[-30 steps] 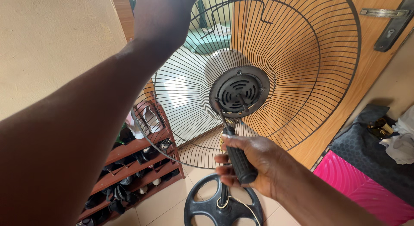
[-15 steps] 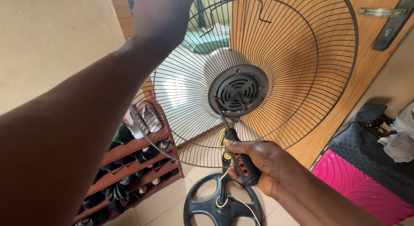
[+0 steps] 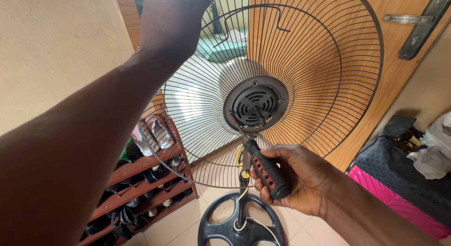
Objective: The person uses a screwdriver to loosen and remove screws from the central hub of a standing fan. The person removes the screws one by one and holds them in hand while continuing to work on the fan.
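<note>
A round black wire fan guard (image 3: 329,77) stands on a pole over a black round base (image 3: 221,227). My left hand (image 3: 171,15) grips the guard's rim at the top left, arm stretched forward. My right hand (image 3: 293,178) is closed around a screwdriver (image 3: 265,171) with a black and red handle. Its metal tip reaches up to the lower left edge of the dark vented hub (image 3: 256,104) at the guard's centre.
A brown wooden shoe rack (image 3: 141,189) filled with shoes stands at the lower left against a beige wall. A wooden door (image 3: 357,20) with a metal handle (image 3: 420,23) is behind the fan. A pink and black bag (image 3: 399,180) lies on the tiled floor at right.
My right hand shifted slightly lower and to the right along the screwdriver, keeping the tip at the hub. My left hand stays on the guard's rim.
</note>
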